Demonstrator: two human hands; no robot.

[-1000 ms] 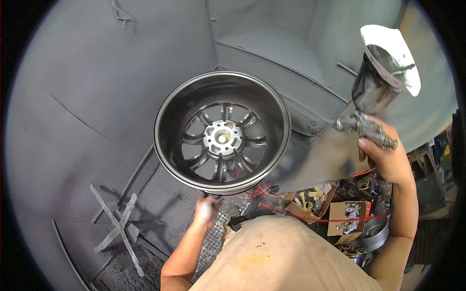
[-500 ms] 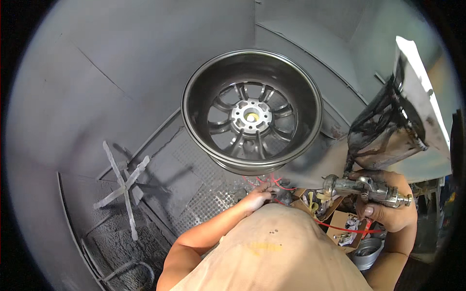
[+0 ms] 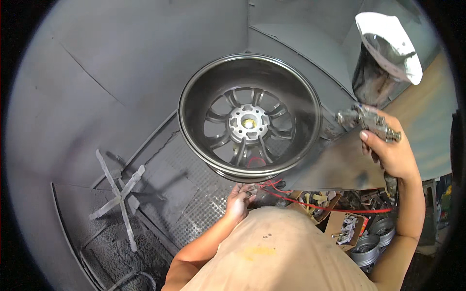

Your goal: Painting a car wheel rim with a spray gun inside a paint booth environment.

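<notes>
Right hand (image 3: 397, 157): fingers wrapped round spray gun (image 3: 371, 125) | left hand (image 3: 238, 204): near wheel (image 3: 262, 122), can't tell finger opening or hold

I'm in a wheel-painting workshop: grey-coated walls (image 3: 141, 53) stretch from nine to twelve o'clock, a bare wheel (image 3: 249, 123) stands near centre, my right hand (image 3: 392, 151) grips a spray gun (image 3: 373, 124) at three, and parts-filled cardboard boxes (image 3: 334, 224) and spare rims (image 3: 365, 257) crowd four.

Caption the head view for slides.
Right hand grips a spray gun beside a dark wheel; left hand near its rim.
</notes>
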